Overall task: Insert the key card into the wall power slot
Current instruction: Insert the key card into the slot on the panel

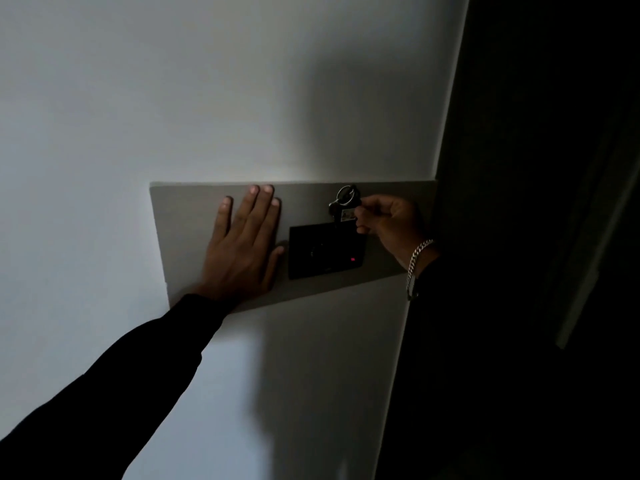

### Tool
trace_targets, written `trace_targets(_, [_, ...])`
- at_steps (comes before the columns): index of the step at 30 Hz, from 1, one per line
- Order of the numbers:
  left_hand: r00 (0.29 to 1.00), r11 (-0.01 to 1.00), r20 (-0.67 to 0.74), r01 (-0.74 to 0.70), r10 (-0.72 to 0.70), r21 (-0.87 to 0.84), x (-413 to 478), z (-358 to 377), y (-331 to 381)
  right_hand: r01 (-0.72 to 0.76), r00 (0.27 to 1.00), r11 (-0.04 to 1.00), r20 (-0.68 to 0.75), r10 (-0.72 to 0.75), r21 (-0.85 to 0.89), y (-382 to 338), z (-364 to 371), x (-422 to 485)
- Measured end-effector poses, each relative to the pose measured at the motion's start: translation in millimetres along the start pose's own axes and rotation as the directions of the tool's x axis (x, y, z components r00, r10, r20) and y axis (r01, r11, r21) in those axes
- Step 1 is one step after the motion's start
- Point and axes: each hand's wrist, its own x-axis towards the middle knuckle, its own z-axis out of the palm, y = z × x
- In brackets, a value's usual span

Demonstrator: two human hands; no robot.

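Observation:
A black power slot unit (325,251) with a small red light (353,259) is mounted on a grey wall panel (304,199). My right hand (388,221) pinches a small key card (347,215) just above the unit's top edge. A metal key ring (345,194) sticks up from the card, and a dark key hangs beside it. The card's lower end is at the slot's top; how deep it sits is hidden. My left hand (246,244) lies flat on the panel, fingers spread, just left of the unit.
The room is dim. The white wall (173,98) ends at a corner edge (446,133) right of the panel, with darkness beyond. A silver chain bracelet (417,258) circles my right wrist.

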Motion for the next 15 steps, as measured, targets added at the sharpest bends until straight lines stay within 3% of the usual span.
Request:
trace_targets(4, [0.999, 0.988, -0.026, 0.050, -0.047, 0.148, 1.4, 13.5, 4.6, 0.001, 0.999, 1.000, 0.043, -0.002, 0.027, 9.9, 0.3, 22.5])
trace_targets(15, [0.993, 0.944, -0.082, 0.106, -0.084, 0.312, 4.6, 22.3, 8.4, 0.019, 0.985, 1.000, 0.172, -0.017, -0.012, 41.2, -7.3, 38.2])
